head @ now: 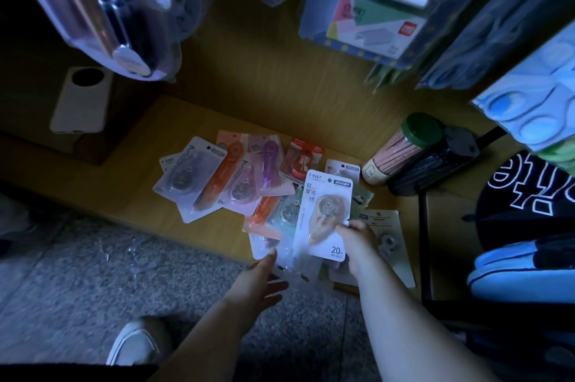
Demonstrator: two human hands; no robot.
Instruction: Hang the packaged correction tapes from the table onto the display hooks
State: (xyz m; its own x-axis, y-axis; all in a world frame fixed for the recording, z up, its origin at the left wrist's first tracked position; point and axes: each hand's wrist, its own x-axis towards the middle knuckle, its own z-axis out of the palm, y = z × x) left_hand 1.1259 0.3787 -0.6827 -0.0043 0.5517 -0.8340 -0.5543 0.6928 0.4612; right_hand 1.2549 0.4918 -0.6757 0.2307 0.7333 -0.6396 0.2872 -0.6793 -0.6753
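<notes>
The right hand (357, 237) pinches the lower right corner of a white pack (323, 213) (beige tape inside, "20m" printed low). Its thumb is on the pack's face, and the pack is held just above the bench's (193, 120) near edge. The left hand (261, 279) is loose, fingers straight, thumb tip touching a clear pack (264, 241) that overhangs that edge. More packs (236, 176) lie fanned mid-bench, and a pencil tub (401, 148) sits tilted toward the right edge.

Dim light — a wooden table (174, 128) above a grey, speckled floor (77, 272).
</notes>
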